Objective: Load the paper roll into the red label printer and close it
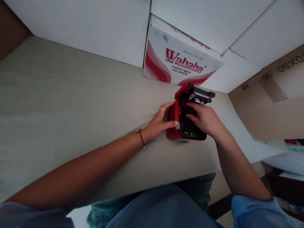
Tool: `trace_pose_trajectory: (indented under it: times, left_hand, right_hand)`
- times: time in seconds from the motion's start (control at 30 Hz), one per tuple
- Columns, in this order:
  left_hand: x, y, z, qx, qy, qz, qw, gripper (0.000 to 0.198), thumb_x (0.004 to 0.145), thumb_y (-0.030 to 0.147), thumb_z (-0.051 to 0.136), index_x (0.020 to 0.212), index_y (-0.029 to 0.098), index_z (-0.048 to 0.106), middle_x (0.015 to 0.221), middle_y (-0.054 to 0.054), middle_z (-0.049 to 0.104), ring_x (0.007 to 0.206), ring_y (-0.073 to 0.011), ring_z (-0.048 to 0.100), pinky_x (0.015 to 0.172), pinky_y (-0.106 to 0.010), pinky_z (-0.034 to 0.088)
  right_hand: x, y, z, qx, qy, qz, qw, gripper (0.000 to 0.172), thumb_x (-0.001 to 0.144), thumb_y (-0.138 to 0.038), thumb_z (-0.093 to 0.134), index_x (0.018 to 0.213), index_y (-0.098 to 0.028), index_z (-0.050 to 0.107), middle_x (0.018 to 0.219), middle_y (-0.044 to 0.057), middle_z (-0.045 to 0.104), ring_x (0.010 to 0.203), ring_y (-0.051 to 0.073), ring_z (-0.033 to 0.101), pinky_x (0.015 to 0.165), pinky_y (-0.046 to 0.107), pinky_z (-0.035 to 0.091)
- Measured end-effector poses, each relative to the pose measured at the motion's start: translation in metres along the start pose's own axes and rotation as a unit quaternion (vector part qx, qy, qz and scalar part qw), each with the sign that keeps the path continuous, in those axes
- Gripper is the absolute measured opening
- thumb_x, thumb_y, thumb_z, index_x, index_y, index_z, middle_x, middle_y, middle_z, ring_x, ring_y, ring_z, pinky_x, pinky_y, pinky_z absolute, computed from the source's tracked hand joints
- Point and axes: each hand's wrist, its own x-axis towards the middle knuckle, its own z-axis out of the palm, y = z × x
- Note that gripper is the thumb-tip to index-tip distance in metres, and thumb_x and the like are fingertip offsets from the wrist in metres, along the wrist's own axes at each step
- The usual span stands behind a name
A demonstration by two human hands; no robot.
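A small red and black device [173, 114] lies on the pale table [71, 104] with its hinged lid [197, 93] raised toward the back. My left hand [158, 124] grips the device's left red side, thumb along its near edge; a ring and a red wrist cord show. My right hand [205, 118] rests over the open black compartment, its fingers bent down into it. What those fingers touch inside is hidden.
A white and red "Wahaha" carton [180, 60] stands just behind the device. White boxes [95, 28] line the back. A brown cardboard box [273, 98] sits at the right. The table's near edge runs by my lap.
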Motion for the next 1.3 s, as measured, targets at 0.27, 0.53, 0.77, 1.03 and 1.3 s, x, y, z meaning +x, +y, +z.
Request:
trace_pose_trajectory:
  times: [0.27,0.53,0.77,1.03,1.3]
  left_hand:
    - [-0.003,-0.004,-0.001,0.103,0.017,0.045,0.994,0.079,0.096,0.059,0.079,0.163,0.031,0.046,0.171,-0.014,0.047,0.165,-0.0363,0.043,0.137,-0.064,0.039]
    - [-0.029,0.037,0.029,0.439,0.055,0.33,0.834,0.049,0.105,0.027,0.063,0.154,0.024,0.058,0.15,-0.014,0.07,0.157,-0.03,0.057,0.131,-0.056,0.049]
    - [-0.042,0.044,0.051,0.583,-0.041,0.392,0.71,0.035,0.106,0.016,0.064,0.139,0.02,0.072,0.131,-0.004,0.087,0.127,-0.0198,0.079,0.12,-0.04,0.056]
    - [-0.039,0.048,0.05,0.601,-0.034,0.412,0.684,0.027,0.109,0.01,0.063,0.131,0.019,0.076,0.127,-0.004,0.088,0.121,-0.0161,0.079,0.113,-0.033,0.056]
    - [-0.044,0.041,0.043,0.535,-0.1,0.35,0.762,0.062,0.11,0.01,0.059,0.167,0.033,0.052,0.144,-0.003,0.082,0.133,-0.0182,0.078,0.117,-0.038,0.059]
  right_hand:
    - [-0.097,-0.007,0.007,0.051,0.137,-0.168,0.975,0.034,0.109,-0.02,0.068,0.142,-0.023,0.074,0.143,0.012,0.081,0.133,0.026,0.077,0.114,0.047,0.063]
    - [-0.143,-0.02,0.049,0.02,0.17,-0.131,0.977,0.074,0.106,-0.017,0.069,0.175,-0.028,0.045,0.164,0.012,0.068,0.159,0.026,0.059,0.137,0.054,0.044]
    - [-0.112,0.008,0.036,0.29,0.269,0.023,0.918,0.032,0.114,-0.039,0.06,0.14,-0.034,0.079,0.149,0.007,0.079,0.143,0.026,0.072,0.129,0.055,0.052]
    - [0.011,0.057,0.028,0.498,0.277,0.095,0.816,0.079,0.106,-0.087,0.037,0.153,-0.03,0.066,0.163,0.01,0.069,0.151,0.027,0.066,0.127,0.052,0.054]
    - [-0.012,0.027,0.026,0.387,0.312,0.065,0.865,0.078,0.115,-0.072,0.023,0.134,-0.022,0.081,0.133,0.014,0.085,0.132,0.03,0.079,0.119,0.054,0.06]
